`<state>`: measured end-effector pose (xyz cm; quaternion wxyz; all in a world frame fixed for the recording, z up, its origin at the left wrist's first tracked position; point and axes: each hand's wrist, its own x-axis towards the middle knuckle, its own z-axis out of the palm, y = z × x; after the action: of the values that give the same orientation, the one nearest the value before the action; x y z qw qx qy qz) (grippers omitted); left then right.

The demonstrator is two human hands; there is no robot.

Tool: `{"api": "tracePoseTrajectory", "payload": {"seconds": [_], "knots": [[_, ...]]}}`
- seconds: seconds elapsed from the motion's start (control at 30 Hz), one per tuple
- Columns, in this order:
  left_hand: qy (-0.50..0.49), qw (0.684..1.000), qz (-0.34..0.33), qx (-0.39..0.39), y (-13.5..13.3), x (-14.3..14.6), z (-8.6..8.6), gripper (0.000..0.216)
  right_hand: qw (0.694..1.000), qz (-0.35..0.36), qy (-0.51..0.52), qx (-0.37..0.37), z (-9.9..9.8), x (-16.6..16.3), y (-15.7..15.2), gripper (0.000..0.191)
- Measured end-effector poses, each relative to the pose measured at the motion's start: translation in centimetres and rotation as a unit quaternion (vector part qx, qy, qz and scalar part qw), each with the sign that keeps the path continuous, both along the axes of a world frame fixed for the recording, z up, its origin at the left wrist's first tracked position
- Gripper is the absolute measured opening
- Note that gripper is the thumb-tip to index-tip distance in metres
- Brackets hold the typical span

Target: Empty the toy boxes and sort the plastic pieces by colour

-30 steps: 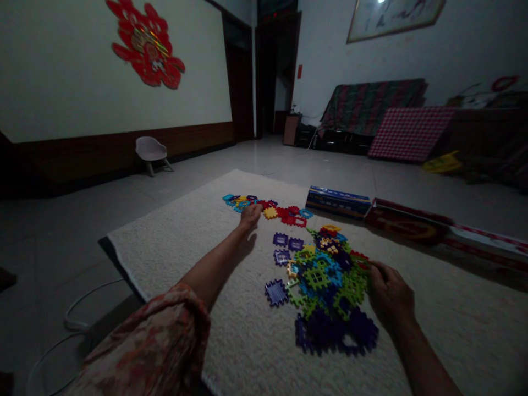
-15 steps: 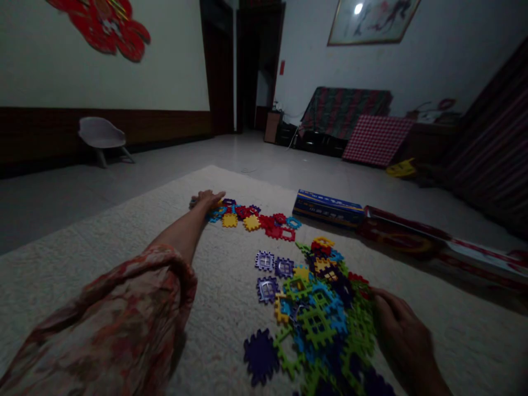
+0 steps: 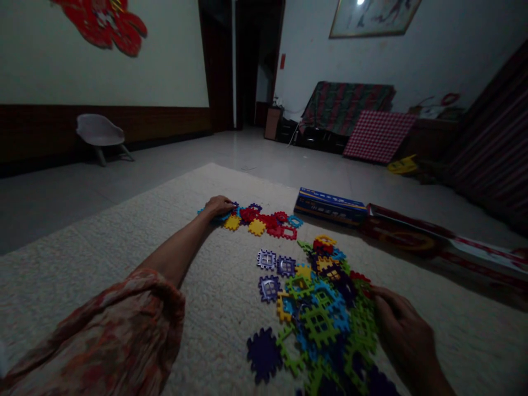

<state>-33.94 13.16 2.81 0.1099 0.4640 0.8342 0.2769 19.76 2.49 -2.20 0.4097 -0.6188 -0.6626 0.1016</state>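
Observation:
A pile of colourful interlocking plastic tiles (image 3: 325,313) lies on the cream rug (image 3: 124,242) in front of me. Farther away, a row of joined tiles (image 3: 268,220) in red, yellow and blue stretches across the rug. My left hand (image 3: 218,206) reaches out to the row's left end and lies curled on the blue tiles there. My right hand (image 3: 402,335) rests at the right edge of the near pile, its fingers bent against the green tiles. Three purple tiles (image 3: 274,267) lie apart, left of the pile.
A blue box (image 3: 330,206) and a long red box lid (image 3: 433,242) lie along the rug's far right edge. A small pale chair (image 3: 99,132) stands by the left wall. A covered sofa (image 3: 346,107) and a checked board (image 3: 377,137) stand at the back.
My left hand has curled and drawn slightly right onto the left end of the tile row. My right hand stays at the pile's edge. The view has barely shifted.

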Motion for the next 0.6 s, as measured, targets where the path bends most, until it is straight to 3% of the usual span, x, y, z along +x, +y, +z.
{"api": "tracePoseTrajectory", "payload": {"seconds": [0.13,0.37,0.6], "knots": [[0.02,0.997,-0.06,-0.053,-2.0,2.9,0.3,0.026,1.0,0.024,0.0,-0.005,0.3,-0.3,0.0,0.036],[-0.033,0.995,-0.096,-0.014,-5.0,7.4,0.0,0.028,0.999,0.037,0.014,0.011,0.3,-0.7,0.0,0.033],[-0.061,0.987,-0.147,0.001,-7.0,13.9,1.7,0.02,0.998,0.048,0.034,0.032,0.0,-0.9,0.1,0.031]]}}
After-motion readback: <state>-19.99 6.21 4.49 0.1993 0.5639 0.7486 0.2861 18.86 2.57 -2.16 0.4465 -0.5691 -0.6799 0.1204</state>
